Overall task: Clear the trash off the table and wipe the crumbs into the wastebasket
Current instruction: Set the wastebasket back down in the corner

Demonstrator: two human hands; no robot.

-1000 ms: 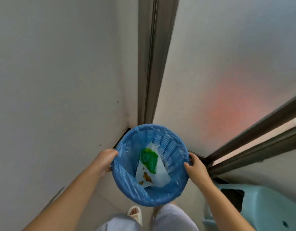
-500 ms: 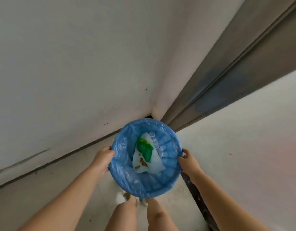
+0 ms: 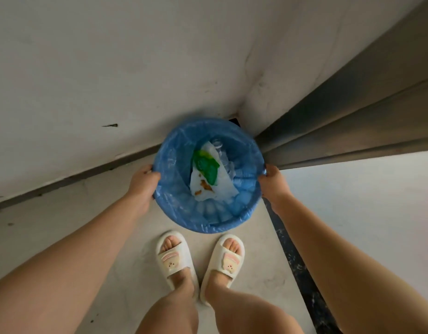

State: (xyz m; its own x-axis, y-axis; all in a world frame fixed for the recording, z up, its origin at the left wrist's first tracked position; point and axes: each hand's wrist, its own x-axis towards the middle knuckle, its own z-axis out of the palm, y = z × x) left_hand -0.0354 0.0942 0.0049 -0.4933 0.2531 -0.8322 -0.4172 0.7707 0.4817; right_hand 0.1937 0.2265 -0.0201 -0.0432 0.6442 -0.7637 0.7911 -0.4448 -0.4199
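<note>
Here, wastebasket (image 3: 174, 189) upright — mouth skyward — both hands rim-side.

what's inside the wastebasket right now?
Inside the wastebasket, lined with a blue bag: a white tissue with brown stains and a green wrapper on top. Anything beneath the tissue is covered.

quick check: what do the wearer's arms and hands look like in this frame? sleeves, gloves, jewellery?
Both arms are bare as far as the frame shows: no sleeves in view. The left hand and right hand wear no gloves; no rings, watch or bracelets show on them or the wrists. Nails are too small to judge.
</note>
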